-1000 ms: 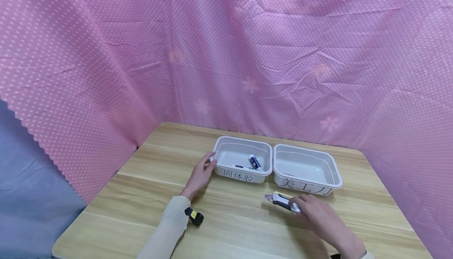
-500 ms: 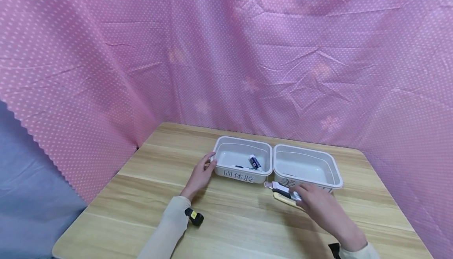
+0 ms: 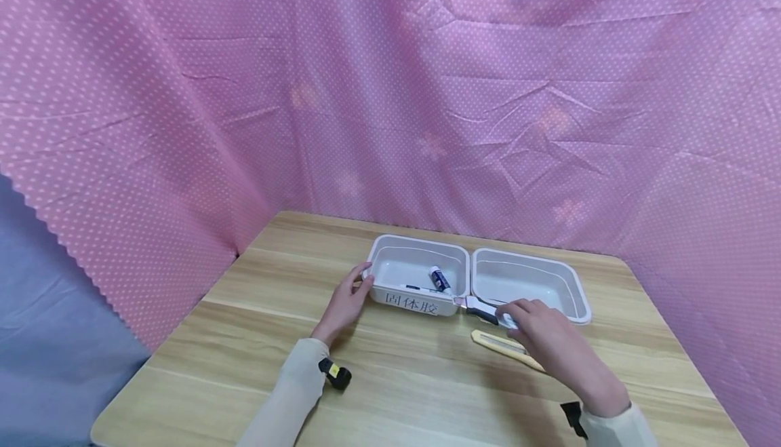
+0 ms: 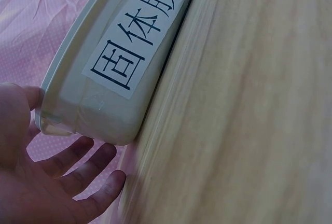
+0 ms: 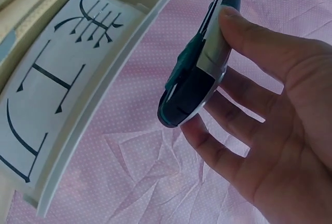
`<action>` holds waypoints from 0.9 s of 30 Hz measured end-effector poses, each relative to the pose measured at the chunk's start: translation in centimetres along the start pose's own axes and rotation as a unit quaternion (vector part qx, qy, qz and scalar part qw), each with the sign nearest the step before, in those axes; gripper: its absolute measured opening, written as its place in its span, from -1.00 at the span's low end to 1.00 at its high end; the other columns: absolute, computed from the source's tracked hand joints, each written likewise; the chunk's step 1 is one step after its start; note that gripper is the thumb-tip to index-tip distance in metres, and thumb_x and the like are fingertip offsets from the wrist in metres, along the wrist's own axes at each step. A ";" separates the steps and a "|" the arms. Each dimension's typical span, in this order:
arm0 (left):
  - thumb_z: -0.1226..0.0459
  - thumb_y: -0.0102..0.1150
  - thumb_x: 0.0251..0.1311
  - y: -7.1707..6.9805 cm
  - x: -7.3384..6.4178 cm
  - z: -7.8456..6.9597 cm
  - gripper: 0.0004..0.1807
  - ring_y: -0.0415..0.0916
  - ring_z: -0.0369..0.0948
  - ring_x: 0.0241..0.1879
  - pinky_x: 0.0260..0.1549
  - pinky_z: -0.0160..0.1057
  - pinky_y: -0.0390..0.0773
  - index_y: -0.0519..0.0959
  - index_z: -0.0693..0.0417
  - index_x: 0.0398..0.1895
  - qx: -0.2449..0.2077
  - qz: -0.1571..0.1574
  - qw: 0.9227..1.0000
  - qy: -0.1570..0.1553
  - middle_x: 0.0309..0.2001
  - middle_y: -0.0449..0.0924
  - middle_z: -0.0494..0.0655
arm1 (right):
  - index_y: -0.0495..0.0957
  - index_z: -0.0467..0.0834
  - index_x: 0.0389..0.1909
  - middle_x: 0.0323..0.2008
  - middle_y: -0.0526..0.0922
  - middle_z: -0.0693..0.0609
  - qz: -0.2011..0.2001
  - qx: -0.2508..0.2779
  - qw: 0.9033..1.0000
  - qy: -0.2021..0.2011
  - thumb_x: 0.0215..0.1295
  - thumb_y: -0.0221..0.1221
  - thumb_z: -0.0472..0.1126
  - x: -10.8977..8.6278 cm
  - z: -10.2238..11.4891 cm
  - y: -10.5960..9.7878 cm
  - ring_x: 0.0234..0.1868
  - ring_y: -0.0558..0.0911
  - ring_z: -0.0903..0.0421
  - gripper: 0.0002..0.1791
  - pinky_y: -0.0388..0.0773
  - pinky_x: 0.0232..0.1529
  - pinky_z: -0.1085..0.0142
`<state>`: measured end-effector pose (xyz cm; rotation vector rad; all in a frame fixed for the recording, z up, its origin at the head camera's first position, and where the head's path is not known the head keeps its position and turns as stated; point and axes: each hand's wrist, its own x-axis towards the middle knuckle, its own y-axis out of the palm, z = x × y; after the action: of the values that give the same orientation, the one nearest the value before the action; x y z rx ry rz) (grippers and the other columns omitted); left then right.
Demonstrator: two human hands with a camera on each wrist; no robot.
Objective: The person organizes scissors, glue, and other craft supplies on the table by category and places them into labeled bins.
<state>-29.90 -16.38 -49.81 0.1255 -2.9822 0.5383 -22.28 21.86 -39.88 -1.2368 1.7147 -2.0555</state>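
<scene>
My left hand (image 3: 348, 298) holds the left corner of a white plastic bin (image 3: 381, 294), thumb and index finger at its rim; the other fingers spread loosely below the rim in the left wrist view. Inside that bin lie a dark blue glue stick (image 3: 439, 279) and a slim pen-like item (image 3: 421, 289). My right hand (image 3: 546, 338) pinches a white and black utility knife (image 3: 482, 309) between thumb and fingers, raised before the second white bin (image 3: 576, 291). A yellow box cutter (image 3: 503, 347) lies on the table under the right hand.
Both bins stand side by side on a wooden table (image 3: 390, 393), with paper labels on their fronts. A pink dotted curtain (image 3: 390, 94) hangs behind and around the table. Black straps with small devices (image 3: 335, 374) are on the wrists.
My right hand has lifted the utility knife off the table, up and toward the bins, uncovering the yellow box cutter beneath. The left hand has stayed on its bin.
</scene>
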 end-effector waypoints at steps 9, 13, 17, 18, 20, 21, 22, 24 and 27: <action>-0.03 -0.02 0.55 0.0 0.1 0.2 -0.44 0.57 0.05 0.16 0.24 0.10 0.54 0.29 -0.24 0.54 -0.005 0.001 1.000 -0.002 0.33 0.45 0.17 | 0.67 -0.13 0.01 -0.05 0.75 -0.05 -0.001 0.018 1.000 0.016 0.12 0.46 -0.30 0.4 -1.0 -1.1 -0.06 0.72 -0.09 -0.61 0.69 -0.03 -0.04; -0.02 -0.02 0.55 0.0 0.1 0.2 -0.45 0.58 0.05 0.15 0.23 0.09 0.55 0.29 -0.22 0.54 -0.004 0.000 1.000 0.000 0.33 0.46 0.17 | 0.67 -0.13 0.00 -0.07 0.76 -0.03 -0.003 0.016 1.000 0.019 0.12 0.47 -0.31 0.5 -1.3 -1.5 -0.06 0.72 -0.08 -0.61 0.68 -0.03 -0.04; -0.01 -0.02 0.56 0.0 0.0 0.1 -0.46 0.59 0.04 0.12 0.21 0.07 0.56 0.31 -0.21 0.53 -0.001 -0.003 1.000 0.002 0.30 0.48 0.17 | 0.68 -0.14 -0.01 -0.09 0.76 -0.03 -0.007 0.013 1.000 0.019 0.12 0.46 -0.32 0.7 -1.7 -1.6 -0.08 0.72 -0.06 -0.62 0.69 -0.07 0.00; -0.02 -0.02 0.55 0.0 0.0 0.1 -0.46 0.59 0.04 0.11 0.21 0.07 0.57 0.31 -0.21 0.53 -0.001 -0.004 1.000 0.002 0.29 0.49 0.16 | 0.68 -0.15 -0.01 -0.09 0.76 -0.03 -0.007 0.013 1.000 0.019 0.13 0.46 -0.32 0.7 -1.7 -1.7 -0.08 0.72 -0.05 -0.63 0.69 -0.07 0.00; -0.01 -0.02 0.56 0.0 0.0 0.1 -0.46 0.59 0.03 0.11 0.20 0.07 0.57 0.31 -0.21 0.53 0.000 -0.004 1.000 0.004 0.29 0.49 0.17 | 0.67 -0.15 -0.01 -0.09 0.76 -0.02 -0.005 0.015 1.000 0.021 0.13 0.46 -0.33 0.8 -1.9 -1.7 -0.08 0.72 -0.04 -0.63 0.69 -0.07 0.01; -0.02 -0.03 0.56 0.0 0.0 0.1 -0.46 0.59 0.03 0.10 0.20 0.08 0.57 0.31 -0.21 0.53 0.000 -0.004 1.000 0.005 0.29 0.49 0.17 | 0.67 -0.15 -0.01 -0.09 0.76 -0.02 -0.004 0.016 1.000 0.021 0.14 0.45 -0.33 0.8 -2.0 -1.7 -0.08 0.72 -0.04 -0.63 0.69 -0.07 0.01; -0.02 -0.03 0.56 0.0 0.0 0.1 -0.45 0.59 0.03 0.11 0.20 0.08 0.57 0.31 -0.21 0.53 0.000 -0.003 1.000 0.005 0.29 0.49 0.17 | 0.67 -0.15 -0.01 -0.10 0.76 -0.02 -0.003 0.016 1.000 0.023 0.14 0.45 -0.33 0.8 -2.1 -1.7 -0.09 0.72 -0.04 -0.63 0.69 -0.07 0.02; -0.03 -0.02 0.55 0.1 0.0 0.2 -0.45 0.59 0.03 0.11 0.21 0.08 0.56 0.30 -0.21 0.54 -0.001 -0.002 1.000 0.005 0.30 0.48 0.17 | 0.67 -0.15 -0.01 -0.09 0.75 -0.02 -0.001 0.018 0.999 0.026 0.15 0.45 -0.33 0.9 -2.2 -1.7 -0.09 0.71 -0.04 -0.63 0.69 -0.07 0.00; -0.04 -0.02 0.54 0.1 0.0 0.3 -0.44 0.58 0.04 0.13 0.22 0.09 0.55 0.29 -0.22 0.54 -0.003 -0.001 1.000 0.004 0.30 0.48 0.16 | 0.66 -0.14 0.01 -0.08 0.75 -0.02 0.001 0.025 0.999 0.035 0.15 0.44 -0.35 1.0 -2.5 -1.7 -0.08 0.71 -0.07 -0.63 0.68 -0.07 -0.03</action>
<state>-29.93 -16.39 -50.14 0.1265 -2.9753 0.5289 -24.04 23.65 -37.86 -1.1606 1.6823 -2.1500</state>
